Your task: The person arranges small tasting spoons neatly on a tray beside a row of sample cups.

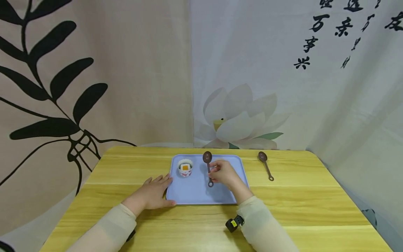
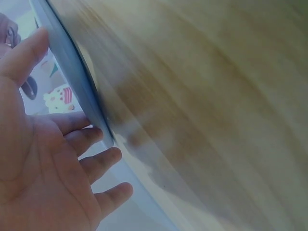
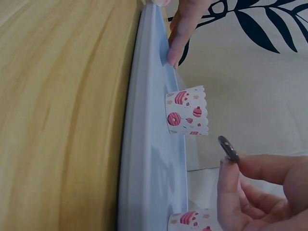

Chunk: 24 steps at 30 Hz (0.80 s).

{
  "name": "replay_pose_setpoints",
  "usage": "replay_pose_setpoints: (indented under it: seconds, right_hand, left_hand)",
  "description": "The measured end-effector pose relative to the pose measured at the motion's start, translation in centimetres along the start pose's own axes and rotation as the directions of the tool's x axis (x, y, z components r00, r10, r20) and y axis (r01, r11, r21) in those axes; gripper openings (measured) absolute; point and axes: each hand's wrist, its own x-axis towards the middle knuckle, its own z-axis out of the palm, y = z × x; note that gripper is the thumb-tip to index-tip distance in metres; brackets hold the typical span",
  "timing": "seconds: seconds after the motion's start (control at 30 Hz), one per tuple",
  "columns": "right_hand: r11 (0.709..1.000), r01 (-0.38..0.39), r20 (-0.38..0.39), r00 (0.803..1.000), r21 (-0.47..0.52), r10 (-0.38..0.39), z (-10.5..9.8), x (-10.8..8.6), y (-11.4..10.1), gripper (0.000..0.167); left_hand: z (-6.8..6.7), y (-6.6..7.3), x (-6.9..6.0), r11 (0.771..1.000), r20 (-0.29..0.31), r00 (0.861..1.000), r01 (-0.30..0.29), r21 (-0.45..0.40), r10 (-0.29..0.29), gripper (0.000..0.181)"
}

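A brown spoon (image 1: 207, 157) is pinched between the thumb and fingers of my right hand (image 1: 224, 172), above the light blue tray (image 1: 195, 196). Its bowl points to the far side and its ringed handle end (image 3: 228, 148) towards me. My left hand (image 1: 154, 192) lies with spread fingers at the tray's left edge, thumb near the front corner. On the tray's left part stands a printed paper cup (image 1: 185, 172) with a white and orange piece in it. A second printed cup (image 3: 187, 220) shows partly in the right wrist view; the right hand hides it from the head view.
Another brown spoon (image 1: 266, 166) lies on the wooden table (image 1: 302, 203), right of the tray. Behind the table hangs a printed cloth (image 1: 151, 70) with leaves, a lotus and characters.
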Motion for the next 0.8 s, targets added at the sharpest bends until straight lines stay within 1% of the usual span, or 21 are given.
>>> replay_pose_setpoints:
  seconds: [0.23, 0.47, 0.63, 0.8]
  right_hand:
    - [1.000, -0.021, -0.017, 1.000, -0.008, 0.021, 0.9, 0.6, 0.3, 0.028]
    - [0.994, -0.049, -0.014, 0.999, -0.099, 0.047, 1.7, 0.8, 0.3, 0.027]
    - [0.990, -0.055, 0.002, 0.998, -0.131, 0.056, 2.1, 0.9, 0.6, 0.028]
    - [0.987, -0.073, 0.003, 0.997, -0.145, 0.074, 2.4, 1.2, 1.1, 0.027]
  left_hand:
    - [0.1, 0.0, -0.1, 1.000, 0.000, 1.000, 0.002, -0.001, -0.002, 0.097]
    - [0.0, 0.0, 0.0, 1.000, 0.001, 1.000, -0.001, -0.007, 0.001, 0.097]
    - [-0.1, 0.2, 0.0, 1.000, 0.002, 1.000, 0.001, -0.010, -0.001, 0.097]
    - [-0.1, 0.2, -0.1, 1.000, 0.004, 1.000, 0.002, -0.011, -0.002, 0.097]
